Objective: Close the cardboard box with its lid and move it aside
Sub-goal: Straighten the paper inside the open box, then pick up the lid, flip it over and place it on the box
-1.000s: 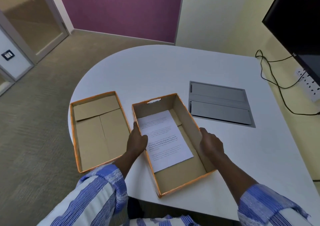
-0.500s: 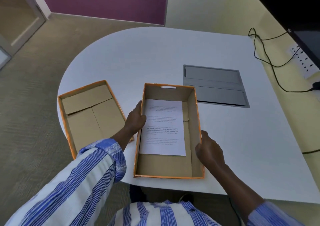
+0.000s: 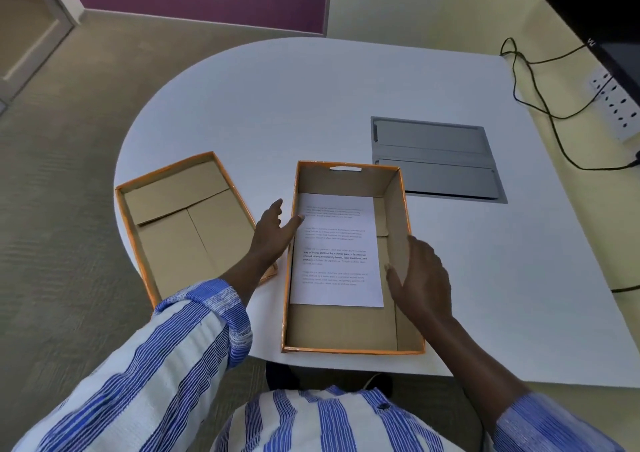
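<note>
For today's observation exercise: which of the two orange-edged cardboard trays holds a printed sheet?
The deeper orange-edged cardboard box between both hands; the shallower orange-edged lid to its left holds nothing.

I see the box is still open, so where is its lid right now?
The lid lies open side up on the white table, left of the cardboard box, beyond the left hand.

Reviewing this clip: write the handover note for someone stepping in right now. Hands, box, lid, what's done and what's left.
Left hand: open, at the box's left wall, gripping nothing.
Right hand: open, over the right wall, gripping nothing.
Cardboard box: open, at the near edge of the table, a printed sheet inside.
Lid: left of the box, inside up.
Done: nothing yet.
Left: fit lid, move box aside.
</note>
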The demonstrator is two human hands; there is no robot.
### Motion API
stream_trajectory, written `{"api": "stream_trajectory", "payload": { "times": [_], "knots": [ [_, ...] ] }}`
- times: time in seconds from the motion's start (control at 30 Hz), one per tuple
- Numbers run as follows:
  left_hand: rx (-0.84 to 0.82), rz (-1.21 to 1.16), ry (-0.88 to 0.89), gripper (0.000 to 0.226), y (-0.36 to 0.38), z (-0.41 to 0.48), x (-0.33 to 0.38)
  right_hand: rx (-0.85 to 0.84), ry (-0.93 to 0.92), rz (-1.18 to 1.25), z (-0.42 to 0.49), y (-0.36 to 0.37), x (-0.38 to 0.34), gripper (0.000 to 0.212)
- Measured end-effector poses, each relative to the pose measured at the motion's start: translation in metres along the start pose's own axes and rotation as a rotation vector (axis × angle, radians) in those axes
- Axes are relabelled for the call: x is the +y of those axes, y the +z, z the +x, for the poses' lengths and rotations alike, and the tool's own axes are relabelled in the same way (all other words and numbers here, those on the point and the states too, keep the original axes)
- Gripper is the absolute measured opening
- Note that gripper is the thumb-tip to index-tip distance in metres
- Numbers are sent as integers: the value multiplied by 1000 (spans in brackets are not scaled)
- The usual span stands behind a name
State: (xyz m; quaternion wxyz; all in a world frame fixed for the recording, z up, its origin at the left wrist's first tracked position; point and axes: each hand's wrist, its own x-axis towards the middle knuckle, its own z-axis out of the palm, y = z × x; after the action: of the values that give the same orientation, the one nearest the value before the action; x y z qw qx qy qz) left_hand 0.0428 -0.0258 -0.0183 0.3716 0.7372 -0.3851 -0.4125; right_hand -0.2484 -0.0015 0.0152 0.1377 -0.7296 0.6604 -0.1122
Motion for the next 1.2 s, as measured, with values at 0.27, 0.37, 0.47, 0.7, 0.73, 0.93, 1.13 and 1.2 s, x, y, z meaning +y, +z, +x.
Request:
{"api": "stream_trajectory", "payload": {
  "times": [0.27, 0.37, 0.47, 0.7, 0.73, 0.93, 1.13, 1.2],
  "knots": [
    [139, 56, -59, 64, -52, -1, -49, -45, -314, 134, 16, 21, -88, 68],
    [207, 95, -65, 60, -76, -5, -69, -91, -417, 171, 18, 35, -131, 68],
    [278, 149, -74, 57, -100, -12, -90, -151, -507, 186, 21, 50, -171, 70],
    [492, 316, -226, 57, -145, -35, -135, -377, -515, 135, 27, 99, -234, 77],
    [504, 349, -278, 62, -149, -39, -141, -427, -481, 121, 27, 107, -238, 79],
    [488, 246, -589, 80, -152, -59, -166, -685, -262, 15, 25, 148, -248, 90],
    [447, 120, -622, 37, -153, -68, -180, -718, -235, -65, 21, 165, -246, 92],
    [461, 106, -622, 35, -153, -68, -177, -715, -240, -73, 21, 165, -247, 91]
  ]
}}
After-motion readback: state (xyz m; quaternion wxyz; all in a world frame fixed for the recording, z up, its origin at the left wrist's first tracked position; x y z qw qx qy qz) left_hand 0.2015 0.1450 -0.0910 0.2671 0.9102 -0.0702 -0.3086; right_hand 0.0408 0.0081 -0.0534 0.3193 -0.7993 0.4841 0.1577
